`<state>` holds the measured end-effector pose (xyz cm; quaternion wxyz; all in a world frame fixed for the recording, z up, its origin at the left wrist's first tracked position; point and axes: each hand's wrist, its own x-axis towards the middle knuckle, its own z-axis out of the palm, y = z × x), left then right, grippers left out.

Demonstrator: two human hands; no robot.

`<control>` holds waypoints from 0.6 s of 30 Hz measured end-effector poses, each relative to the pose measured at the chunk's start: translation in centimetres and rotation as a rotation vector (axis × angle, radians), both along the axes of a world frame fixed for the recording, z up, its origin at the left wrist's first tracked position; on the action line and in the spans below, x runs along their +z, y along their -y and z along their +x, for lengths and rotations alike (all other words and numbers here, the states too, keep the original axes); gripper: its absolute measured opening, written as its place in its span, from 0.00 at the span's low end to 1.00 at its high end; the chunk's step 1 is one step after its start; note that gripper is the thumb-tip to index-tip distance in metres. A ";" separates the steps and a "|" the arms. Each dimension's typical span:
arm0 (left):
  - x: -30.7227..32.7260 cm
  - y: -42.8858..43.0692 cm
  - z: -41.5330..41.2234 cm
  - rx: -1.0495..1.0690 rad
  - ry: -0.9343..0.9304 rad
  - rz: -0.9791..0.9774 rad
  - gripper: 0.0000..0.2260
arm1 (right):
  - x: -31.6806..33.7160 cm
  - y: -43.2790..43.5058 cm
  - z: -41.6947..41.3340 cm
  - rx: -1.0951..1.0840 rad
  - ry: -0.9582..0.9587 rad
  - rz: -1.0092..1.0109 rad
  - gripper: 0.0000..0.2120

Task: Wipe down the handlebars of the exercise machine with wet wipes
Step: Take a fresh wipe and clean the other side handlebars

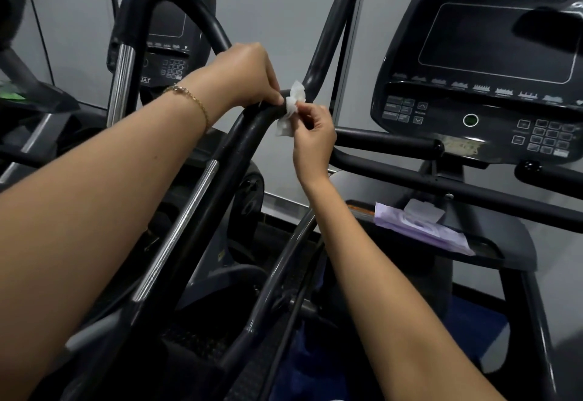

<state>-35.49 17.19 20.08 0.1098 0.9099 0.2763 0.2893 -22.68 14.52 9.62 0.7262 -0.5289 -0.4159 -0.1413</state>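
Head view: left hand [249, 75], right hand [312, 138] pinch wipe [291, 105] on handlebar [252, 129]; sheet [422, 209] tops pack [419, 232]

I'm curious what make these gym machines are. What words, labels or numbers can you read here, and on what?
"INCLINE": faint, between the arrow keys on the large black console at right.
Pale letters low on the smaller black console at left: too blurred to read.
Keypad keys and programme labels on both: too small.
Flat purple wet-wipe pack: print blurred.
No brand name legible.
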 end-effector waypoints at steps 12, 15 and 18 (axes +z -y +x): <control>-0.2 0.1 -0.2 0.000 0.034 -0.054 0.10 | -1.9 0.0 1.2 0.430 -0.686 0.132 0.09; -0.2 0.1 -0.1 0.006 0.031 -0.057 0.11 | -0.2 -1.1 1.1 0.706 -1.009 0.247 0.07; -0.2 0.2 -0.2 0.009 0.034 -0.063 0.11 | 1.3 -2.0 -0.1 0.802 -1.170 0.322 0.07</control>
